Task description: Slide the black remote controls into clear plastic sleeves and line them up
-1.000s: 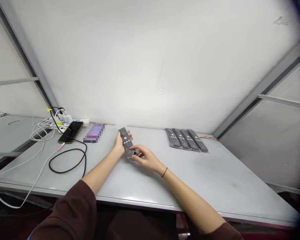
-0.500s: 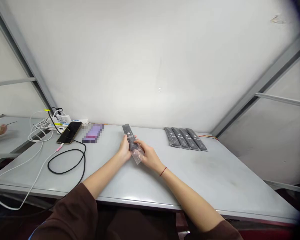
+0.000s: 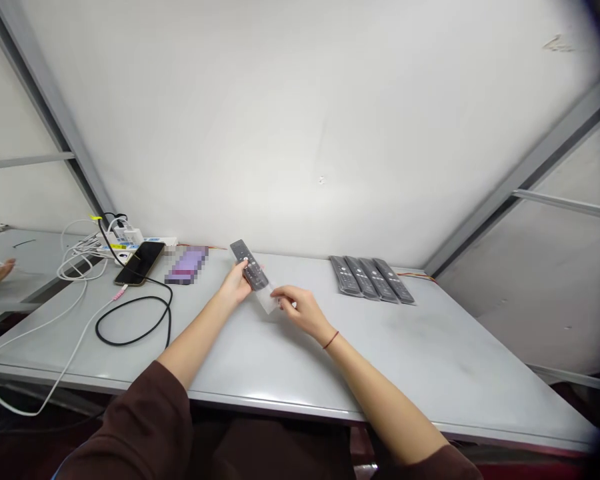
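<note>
Since the earlier frame, your hands have drawn apart and the remote control [image 3: 249, 265] has tilted, its far end leaning left above the table [image 3: 380, 360]. Your left hand [image 3: 237, 283] wraps closed around the remote, while your right hand [image 3: 303, 310] narrowly pinches the clear plastic sleeve [image 3: 267, 299] at its near end. Four bagged remotes [image 3: 371, 280] lie side by side at far right. A black smartphone [image 3: 139, 263] lies at far left, trailing a black cable [image 3: 133, 321].
</note>
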`<state>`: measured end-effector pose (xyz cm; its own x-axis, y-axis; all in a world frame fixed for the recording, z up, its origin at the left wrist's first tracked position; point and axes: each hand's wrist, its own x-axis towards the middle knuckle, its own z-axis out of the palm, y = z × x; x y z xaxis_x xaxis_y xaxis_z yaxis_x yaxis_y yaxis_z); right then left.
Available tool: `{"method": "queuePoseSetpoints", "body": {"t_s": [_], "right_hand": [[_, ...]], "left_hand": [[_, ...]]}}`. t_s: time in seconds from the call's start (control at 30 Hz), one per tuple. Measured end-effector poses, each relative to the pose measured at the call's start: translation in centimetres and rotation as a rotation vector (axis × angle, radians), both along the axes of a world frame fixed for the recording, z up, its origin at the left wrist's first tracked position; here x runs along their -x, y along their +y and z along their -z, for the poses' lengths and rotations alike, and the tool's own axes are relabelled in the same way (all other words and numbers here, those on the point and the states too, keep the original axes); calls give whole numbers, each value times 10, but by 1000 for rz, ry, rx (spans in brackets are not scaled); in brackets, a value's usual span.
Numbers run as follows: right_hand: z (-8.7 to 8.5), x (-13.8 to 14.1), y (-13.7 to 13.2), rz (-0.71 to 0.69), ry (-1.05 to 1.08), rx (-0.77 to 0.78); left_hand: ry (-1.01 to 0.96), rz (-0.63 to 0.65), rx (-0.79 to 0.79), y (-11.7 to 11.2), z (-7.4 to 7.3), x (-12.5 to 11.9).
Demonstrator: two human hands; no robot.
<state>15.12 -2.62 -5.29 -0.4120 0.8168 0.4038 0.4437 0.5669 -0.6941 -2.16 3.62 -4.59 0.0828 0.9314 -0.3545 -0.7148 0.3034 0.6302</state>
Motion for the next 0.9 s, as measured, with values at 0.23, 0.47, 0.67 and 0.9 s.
{"method": "queuePoseSetpoints", "body": {"t_s": [0.23, 0.47, 0.67, 0.9], "right_hand": [[-8, -3, -1, -165, 26, 253], [-4, 0, -1, -211, 21, 414], [-1, -3, 3, -202, 1, 324], [6, -5, 9, -177, -42, 182]], "left_hand": [[48, 18, -113, -8, -9, -2], [91, 112, -240, -19, -11, -13], [104, 117, -257, -20, -12, -12], [200, 154, -179, -24, -12, -18]]}}
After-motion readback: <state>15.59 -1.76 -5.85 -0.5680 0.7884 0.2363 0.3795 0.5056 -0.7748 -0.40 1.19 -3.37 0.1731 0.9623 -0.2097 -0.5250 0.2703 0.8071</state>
